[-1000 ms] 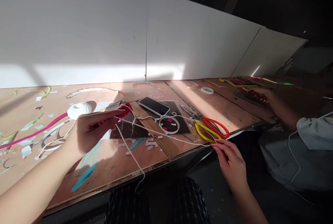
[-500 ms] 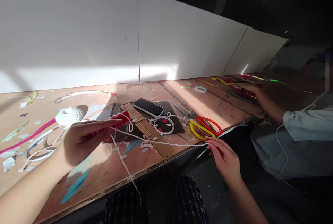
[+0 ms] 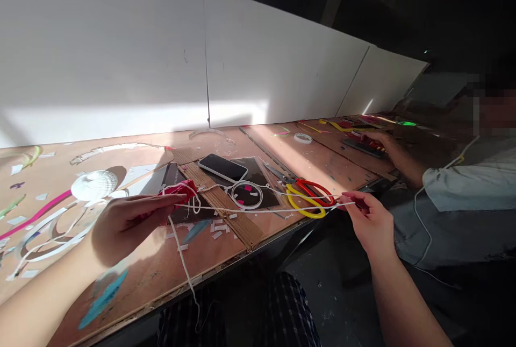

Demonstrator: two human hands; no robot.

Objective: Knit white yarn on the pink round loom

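My left hand (image 3: 139,220) pinches a small dark-pink piece (image 3: 179,192), whose kind I cannot make out, above the left part of the bench. White string (image 3: 258,210) runs from it, stretched across to my right hand (image 3: 366,218), which grips the string between thumb and fingers past the bench edge. A loose string end hangs down from the left hand over the front edge. Under the taut string lie scissors (image 3: 308,199) with one red and one yellow handle, and a white ring (image 3: 246,195).
A black-screened phone (image 3: 223,167) lies on a dark sheet beside a cardboard strip (image 3: 231,212). A white shell-like dome (image 3: 94,185), white rings and paper scraps cover the left side. Pale panels (image 3: 282,56) stand behind. At right, another person's hand (image 3: 377,141) works at the bench.
My right hand has moved right and slightly up, drawing the string out with it. My left hand keeps hold of the pink piece. The whole view has shifted slightly.
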